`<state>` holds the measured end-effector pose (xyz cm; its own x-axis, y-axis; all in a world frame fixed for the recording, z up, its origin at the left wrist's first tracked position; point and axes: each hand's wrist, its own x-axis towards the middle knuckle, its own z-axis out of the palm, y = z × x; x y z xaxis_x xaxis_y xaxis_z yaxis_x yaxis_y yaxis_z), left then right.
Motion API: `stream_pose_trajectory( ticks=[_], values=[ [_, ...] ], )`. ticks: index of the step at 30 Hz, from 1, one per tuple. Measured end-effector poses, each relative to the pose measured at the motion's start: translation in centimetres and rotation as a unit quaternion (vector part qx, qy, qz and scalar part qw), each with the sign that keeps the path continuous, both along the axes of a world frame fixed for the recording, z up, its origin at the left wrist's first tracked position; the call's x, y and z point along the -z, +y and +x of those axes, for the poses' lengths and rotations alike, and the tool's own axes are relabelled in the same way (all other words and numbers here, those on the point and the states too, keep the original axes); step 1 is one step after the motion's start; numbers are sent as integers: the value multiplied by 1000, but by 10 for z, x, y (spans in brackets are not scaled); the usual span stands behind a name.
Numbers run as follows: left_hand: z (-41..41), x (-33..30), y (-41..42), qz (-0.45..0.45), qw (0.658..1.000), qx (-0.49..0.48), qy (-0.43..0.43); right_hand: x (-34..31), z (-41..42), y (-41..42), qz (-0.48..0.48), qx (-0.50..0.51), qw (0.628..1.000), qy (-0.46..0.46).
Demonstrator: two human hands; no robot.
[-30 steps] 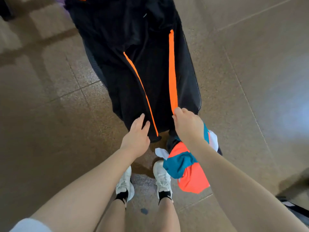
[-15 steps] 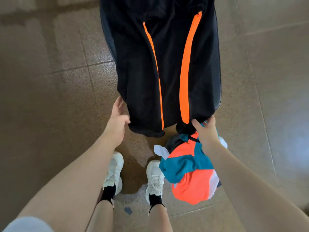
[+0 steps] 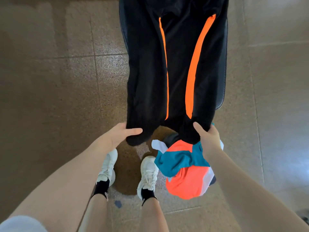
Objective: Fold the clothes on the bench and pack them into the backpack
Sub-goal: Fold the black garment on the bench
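Black orange-striped trousers (image 3: 147,64) hang limp, both hands (image 3: 120,133) (image 3: 206,136) pinching the cuffs.

Left hand (image 3: 122,133) and right hand (image 3: 207,136) outstretched, fingers pinched.

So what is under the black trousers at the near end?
A colourful garment in orange, teal and white hangs below the black trousers, by the right hand. A dark bench edge shows alongside the trousers. The rest of the bench is covered.

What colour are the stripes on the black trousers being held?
Bright orange: two stripes run lengthwise down the black trousers, clearest in the head view.
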<state>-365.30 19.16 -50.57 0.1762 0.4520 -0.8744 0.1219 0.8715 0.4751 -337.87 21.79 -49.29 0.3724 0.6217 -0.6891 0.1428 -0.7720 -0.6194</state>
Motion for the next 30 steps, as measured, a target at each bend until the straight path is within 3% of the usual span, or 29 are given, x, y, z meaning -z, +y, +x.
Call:
stream_pose_trajectory(
  ticks=[3, 7, 12, 17, 22, 30],
  values=[
    [7, -7, -24, -45, 999, 24, 9, -5, 6, -13, -47, 4, 998, 45],
    [24, -22, -48, -56, 992, -105, -30, -17, 10, -24, -73, 17, 996, 46],
    [39, -71, -67, -67, 976, -194, -72, -62, 11, -36, -49, 58, 997, 33],
    [54, -137, -51, -9, 963, -237, 125, -117, 11, -30, -33, 108, 992, 48],
    [64, -197, -1, 82, 945, -236, 211, -163, 12, 9, -2, 48, 999, 4],
    [65, -246, 107, 161, 958, -130, 196, -218, 6, 102, 98, -153, 978, -102]
  ],
)
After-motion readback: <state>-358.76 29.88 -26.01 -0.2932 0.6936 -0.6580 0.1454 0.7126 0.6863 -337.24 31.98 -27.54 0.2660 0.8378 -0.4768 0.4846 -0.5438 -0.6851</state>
